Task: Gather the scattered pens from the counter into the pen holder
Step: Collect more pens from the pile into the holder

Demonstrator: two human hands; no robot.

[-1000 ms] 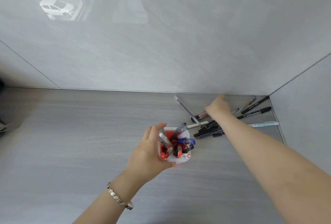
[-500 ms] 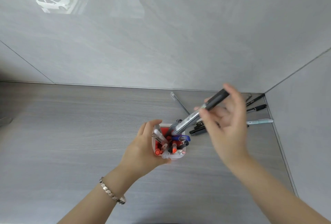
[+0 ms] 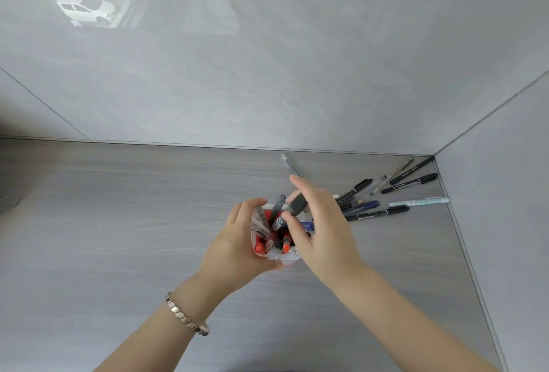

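Note:
A small white pen holder (image 3: 289,257) with a red inside stands mid-counter, holding several pens. My left hand (image 3: 237,246) is wrapped around its left side. My right hand (image 3: 322,229) hovers over its right rim, pinching a black-and-clear pen (image 3: 292,211) whose tip points down into the holder. Several pens (image 3: 377,211) lie scattered on the counter toward the right corner: black markers, a dark blue one, a pale blue pen (image 3: 419,202). A clear pen (image 3: 289,165) lies near the back wall.
The grey wood-grain counter (image 3: 118,223) meets glossy grey walls at the back (image 3: 267,74) and on the right (image 3: 505,193), forming a corner behind the loose pens. A dim object (image 3: 7,202) sits at the far left edge.
My right hand picked a pen from the pile, carried it left and lowered it tip-first into the holder. My left hand stayed on the holder.

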